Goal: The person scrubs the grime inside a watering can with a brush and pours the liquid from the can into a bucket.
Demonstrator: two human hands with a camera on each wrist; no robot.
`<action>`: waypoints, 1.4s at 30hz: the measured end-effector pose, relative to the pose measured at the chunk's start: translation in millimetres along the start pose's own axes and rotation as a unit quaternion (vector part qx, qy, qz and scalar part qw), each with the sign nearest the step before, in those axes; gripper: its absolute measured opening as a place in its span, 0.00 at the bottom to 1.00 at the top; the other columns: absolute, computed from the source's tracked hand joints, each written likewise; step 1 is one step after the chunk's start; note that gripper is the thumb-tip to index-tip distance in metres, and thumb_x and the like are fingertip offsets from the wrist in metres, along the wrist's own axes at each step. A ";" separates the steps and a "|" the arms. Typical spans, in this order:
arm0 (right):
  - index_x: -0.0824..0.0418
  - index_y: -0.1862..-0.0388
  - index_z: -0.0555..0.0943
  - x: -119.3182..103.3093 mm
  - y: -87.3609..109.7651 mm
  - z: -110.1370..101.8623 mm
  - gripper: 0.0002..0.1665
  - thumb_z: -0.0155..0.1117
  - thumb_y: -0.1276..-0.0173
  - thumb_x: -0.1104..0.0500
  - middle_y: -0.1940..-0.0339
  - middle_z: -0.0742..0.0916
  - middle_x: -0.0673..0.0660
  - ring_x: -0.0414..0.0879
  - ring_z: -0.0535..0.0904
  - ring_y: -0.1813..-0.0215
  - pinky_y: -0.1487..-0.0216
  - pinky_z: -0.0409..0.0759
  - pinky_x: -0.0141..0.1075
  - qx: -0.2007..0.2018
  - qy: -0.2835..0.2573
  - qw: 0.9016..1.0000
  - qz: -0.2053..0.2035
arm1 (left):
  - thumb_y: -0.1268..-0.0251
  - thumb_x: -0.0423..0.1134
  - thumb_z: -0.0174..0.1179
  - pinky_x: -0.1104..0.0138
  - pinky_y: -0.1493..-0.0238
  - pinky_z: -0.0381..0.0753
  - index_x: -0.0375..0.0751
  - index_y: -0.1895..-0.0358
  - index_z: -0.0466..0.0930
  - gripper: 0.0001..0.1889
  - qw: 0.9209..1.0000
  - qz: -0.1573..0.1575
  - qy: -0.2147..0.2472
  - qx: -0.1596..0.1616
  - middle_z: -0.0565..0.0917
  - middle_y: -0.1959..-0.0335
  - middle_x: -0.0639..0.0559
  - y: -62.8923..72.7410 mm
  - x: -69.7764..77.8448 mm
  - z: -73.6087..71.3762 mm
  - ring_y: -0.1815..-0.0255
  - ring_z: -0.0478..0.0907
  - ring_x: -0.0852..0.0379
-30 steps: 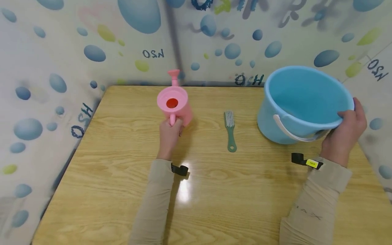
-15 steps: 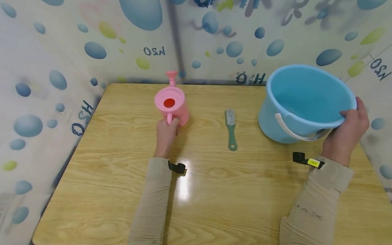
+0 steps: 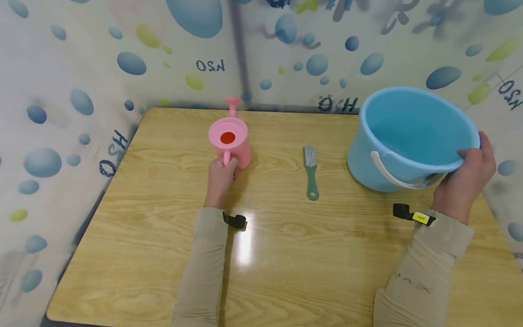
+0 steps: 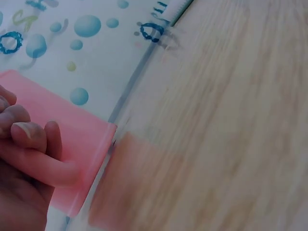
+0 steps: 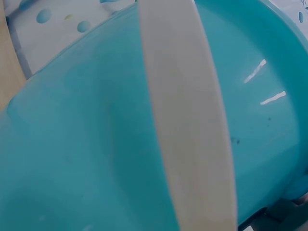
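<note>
My left hand [image 3: 221, 177] grips the handle of a pink watering can [image 3: 242, 152] left of the middle of the table. Its spout points to the back wall, and red shows inside its round opening. In the left wrist view, fingers curl round the handle [image 4: 53, 168], and the can's base is close over the table. On the right side, a light blue bucket [image 3: 369, 159] leans toward me. My right hand [image 3: 466, 177] holds its near right rim, thumb over the edge. The bucket's white handle [image 5: 187, 115] hangs down its near side and crosses the right wrist view.
Between the can and the bucket lies a green brush [image 3: 312, 179] with pale bristles, its handle toward me. The wooden table [image 3: 294, 272] meets a patterned wall [image 3: 253, 50] at its back edge.
The watering can has shifted slightly left and toward me, away from the brush, still in my left hand. The bucket keeps its tilt in my right hand. The head view has shifted a little.
</note>
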State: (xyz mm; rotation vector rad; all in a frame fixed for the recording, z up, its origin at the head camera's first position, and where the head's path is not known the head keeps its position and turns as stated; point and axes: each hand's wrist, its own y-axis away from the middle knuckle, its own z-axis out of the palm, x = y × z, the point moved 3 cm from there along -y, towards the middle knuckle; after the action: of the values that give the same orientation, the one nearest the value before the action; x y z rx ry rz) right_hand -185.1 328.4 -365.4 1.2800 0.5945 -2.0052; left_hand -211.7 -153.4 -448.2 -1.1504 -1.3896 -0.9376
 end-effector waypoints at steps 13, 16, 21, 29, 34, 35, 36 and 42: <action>0.53 0.44 0.73 -2.7 -3.3 -12.4 0.29 0.43 0.44 0.70 0.41 0.70 0.50 0.43 0.63 0.40 0.40 0.59 0.31 0.009 0.014 1.000 -0.003 | 0.46 0.36 0.52 0.71 0.88 0.61 0.34 0.90 0.68 0.17 1.000 -0.019 -0.013 -0.005 0.67 0.93 0.50 3.4 6.2 3.2 0.90 0.64 0.57; 0.54 0.44 0.73 -3.9 -3.6 -14.7 0.30 0.42 0.44 0.72 0.41 0.71 0.51 0.43 0.63 0.39 0.40 0.60 0.31 0.005 -0.001 1.000 -0.007 | 0.46 0.34 0.52 0.71 0.88 0.62 0.29 0.88 0.68 0.16 1.000 -0.017 -0.016 -0.005 0.67 0.93 0.49 9.2 17.0 2.9 0.90 0.64 0.54; 0.53 0.43 0.72 -5.0 -3.0 -11.8 0.30 0.42 0.44 0.72 0.40 0.70 0.50 0.42 0.62 0.39 0.40 0.60 0.31 0.005 0.002 1.000 -0.002 | 0.45 0.33 0.51 0.65 0.85 0.66 0.27 0.87 0.67 0.16 1.000 -0.014 -0.003 -0.007 0.67 0.93 0.48 9.8 19.8 0.9 0.89 0.65 0.50; 0.54 0.42 0.71 -5.5 -2.9 -5.6 0.30 0.42 0.44 0.71 0.40 0.69 0.50 0.42 0.62 0.38 0.40 0.60 0.30 0.000 -0.002 1.000 -0.008 | 0.41 0.39 0.54 0.62 0.83 0.67 0.32 0.86 0.71 0.18 0.999 -0.026 -0.005 -0.044 0.71 0.90 0.46 5.4 13.6 -3.4 0.85 0.70 0.45; 0.53 0.43 0.72 -5.9 -3.0 -4.1 0.29 0.44 0.43 0.70 0.40 0.70 0.50 0.42 0.62 0.39 0.40 0.60 0.30 -0.001 0.008 1.000 -0.007 | 0.42 0.50 0.56 0.63 0.76 0.69 0.36 0.81 0.74 0.20 0.996 -0.031 -0.014 -0.077 0.75 0.85 0.46 -2.1 0.9 -7.6 0.81 0.73 0.50; 0.53 0.44 0.72 -5.4 -3.0 -4.1 0.28 0.45 0.43 0.70 0.40 0.70 0.50 0.42 0.63 0.39 0.40 0.60 0.30 0.001 0.008 1.000 -0.003 | 0.43 0.52 0.57 0.64 0.74 0.69 0.37 0.80 0.75 0.20 0.996 -0.031 -0.021 -0.083 0.75 0.84 0.47 -2.5 -0.8 -9.3 0.79 0.73 0.50; 0.53 0.44 0.72 -4.6 -2.9 -4.2 0.28 0.45 0.42 0.70 0.41 0.70 0.49 0.42 0.63 0.39 0.41 0.60 0.29 0.003 0.009 1.000 0.001 | 0.44 0.54 0.57 0.63 0.71 0.69 0.37 0.79 0.75 0.21 0.995 -0.031 -0.026 -0.090 0.76 0.83 0.46 -2.7 -1.9 -11.1 0.78 0.74 0.50; 0.53 0.45 0.73 -0.9 -1.5 -4.1 0.26 0.44 0.40 0.69 0.41 0.71 0.50 0.42 0.64 0.40 0.41 0.62 0.30 -0.001 0.014 1.000 -0.002 | 0.44 0.53 0.57 0.58 0.55 0.67 0.34 0.73 0.76 0.21 0.990 -0.060 -0.031 -0.120 0.78 0.77 0.44 0.3 -2.0 -23.5 0.67 0.76 0.49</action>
State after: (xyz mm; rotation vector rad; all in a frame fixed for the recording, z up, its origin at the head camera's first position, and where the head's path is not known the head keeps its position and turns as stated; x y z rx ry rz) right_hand -183.5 332.4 -366.2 1.3094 0.6120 -1.9918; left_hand -206.0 -176.2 -447.0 -1.2935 -1.4364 -1.1899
